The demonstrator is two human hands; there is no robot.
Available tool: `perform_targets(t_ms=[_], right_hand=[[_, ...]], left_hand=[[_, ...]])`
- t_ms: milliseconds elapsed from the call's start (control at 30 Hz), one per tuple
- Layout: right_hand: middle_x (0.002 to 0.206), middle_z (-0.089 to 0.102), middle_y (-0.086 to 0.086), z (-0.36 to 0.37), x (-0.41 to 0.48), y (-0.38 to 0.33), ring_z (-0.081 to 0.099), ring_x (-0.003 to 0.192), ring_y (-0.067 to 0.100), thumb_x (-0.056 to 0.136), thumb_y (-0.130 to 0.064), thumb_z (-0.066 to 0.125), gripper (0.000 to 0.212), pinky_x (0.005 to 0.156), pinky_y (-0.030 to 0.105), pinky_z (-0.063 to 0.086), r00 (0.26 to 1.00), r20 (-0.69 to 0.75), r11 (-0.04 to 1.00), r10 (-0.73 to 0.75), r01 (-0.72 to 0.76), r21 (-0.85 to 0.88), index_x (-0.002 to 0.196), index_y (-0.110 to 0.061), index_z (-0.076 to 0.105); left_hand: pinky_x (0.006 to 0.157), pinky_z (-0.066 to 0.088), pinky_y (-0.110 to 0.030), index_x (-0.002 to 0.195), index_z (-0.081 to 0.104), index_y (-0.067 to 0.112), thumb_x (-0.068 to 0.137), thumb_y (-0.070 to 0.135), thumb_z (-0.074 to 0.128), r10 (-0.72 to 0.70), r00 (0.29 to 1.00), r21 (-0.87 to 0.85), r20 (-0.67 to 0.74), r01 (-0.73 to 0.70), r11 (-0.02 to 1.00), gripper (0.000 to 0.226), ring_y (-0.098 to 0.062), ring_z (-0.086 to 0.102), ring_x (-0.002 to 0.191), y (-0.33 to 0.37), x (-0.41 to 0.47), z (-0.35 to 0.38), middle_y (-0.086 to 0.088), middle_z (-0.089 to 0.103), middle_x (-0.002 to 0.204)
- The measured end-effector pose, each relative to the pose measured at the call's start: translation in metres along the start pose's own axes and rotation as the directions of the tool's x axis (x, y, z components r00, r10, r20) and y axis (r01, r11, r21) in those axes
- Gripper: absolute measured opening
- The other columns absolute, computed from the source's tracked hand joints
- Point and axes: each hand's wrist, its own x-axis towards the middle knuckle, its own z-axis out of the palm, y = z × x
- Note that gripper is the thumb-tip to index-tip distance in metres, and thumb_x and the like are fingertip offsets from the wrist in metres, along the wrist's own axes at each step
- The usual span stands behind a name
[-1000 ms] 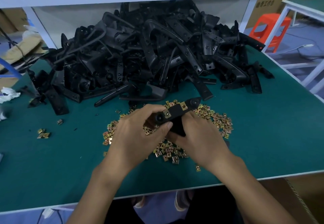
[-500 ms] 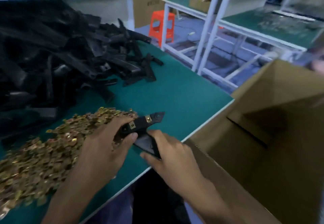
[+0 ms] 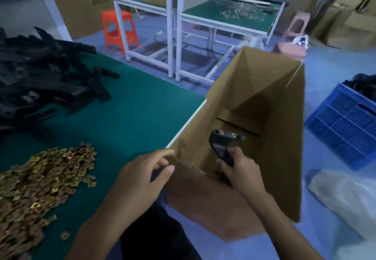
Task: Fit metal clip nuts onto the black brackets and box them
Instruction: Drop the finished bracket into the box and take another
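Black bracket (image 3: 221, 144) is inside the open cardboard box (image 3: 284, 137), where our right hand (image 3: 240, 170) grips its lower end (fingers curled round it); our left hand (image 3: 140, 176) pinches the box's near rim, and the loose clip nuts (image 3: 40, 178) lie left of the box

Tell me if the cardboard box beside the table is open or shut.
Open. The cardboard box has its flaps up, its floor shows, and the right hand holds a bracket inside.

bracket pile (image 3: 40, 72): cut by left edge | clip nut heap (image 3: 36, 188): cut by left edge | bracket (image 3: 221, 144): lower end hidden in right hand (image 3: 238, 170) | blue crate (image 3: 343, 129): cut by right edge
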Motion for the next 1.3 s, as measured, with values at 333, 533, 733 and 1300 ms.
perform_targets(t_ms=[333, 533, 733, 1300], right_hand=[[0.108, 0.069, 0.009, 0.016, 0.072, 0.041, 0.061, 0.09, 0.028, 0.101, -0.035, 0.056, 0.029, 0.08, 0.038, 0.054, 0.961, 0.176, 0.963, 0.211, -0.174, -0.205, 0.115, -0.012, 0.065], [0.098, 0.071, -0.003, 0.002, 0.064, -0.054, 0.064, 0.084, 0.016, 0.102, -0.025, 0.059, 0.018, 0.067, 0.027, 0.047, 0.986, -0.006, 0.981, -0.167, 0.167, 0.096, 0.113, -0.018, 0.072], [0.088, 0.072, -0.007, 0.009, 0.051, -0.21, 0.062, 0.076, 0.014, 0.097, -0.023, 0.066, 0.009, 0.076, 0.032, 0.046, 0.821, -0.034, 0.78, -0.57, 0.553, 0.294, 0.1, -0.02, 0.074], [0.108, 0.062, 0.011, 0.183, 0.071, -0.443, 0.063, 0.099, 0.033, 0.092, -0.035, 0.064, 0.028, 0.074, 0.037, 0.05, 0.669, 0.489, 0.797, -0.559, 0.596, 0.097, 0.105, -0.011, 0.056]], left_hand=[[0.079, 0.04, 0.002, 0.099, 0.067, 0.049, 0.093, 0.029, 0.067, -0.15, 0.984, -0.048, -0.092, 0.146, 0.988, 0.021, 0.017, 0.06, 0.097, -0.019, -0.037, -0.03, 0.039, 0.066, 0.097], [0.077, 0.04, 0.004, 0.099, 0.068, 0.053, 0.085, 0.038, 0.064, -0.306, 0.92, -0.08, -0.243, 0.296, 0.952, 0.021, 0.016, 0.062, 0.092, -0.039, -0.084, -0.06, 0.037, 0.068, 0.097], [0.072, 0.047, -0.006, 0.093, 0.07, 0.055, 0.089, 0.032, 0.068, -0.454, 0.776, -0.131, -0.438, 0.444, 0.886, 0.024, 0.012, 0.065, 0.084, -0.058, -0.134, -0.084, 0.036, 0.069, 0.093], [0.075, 0.05, -0.009, 0.101, 0.066, 0.062, 0.09, 0.039, 0.066, -0.527, 0.585, -0.184, -0.616, 0.543, 0.819, 0.025, 0.011, 0.065, 0.092, -0.059, -0.2, -0.11, 0.035, 0.069, 0.096]])
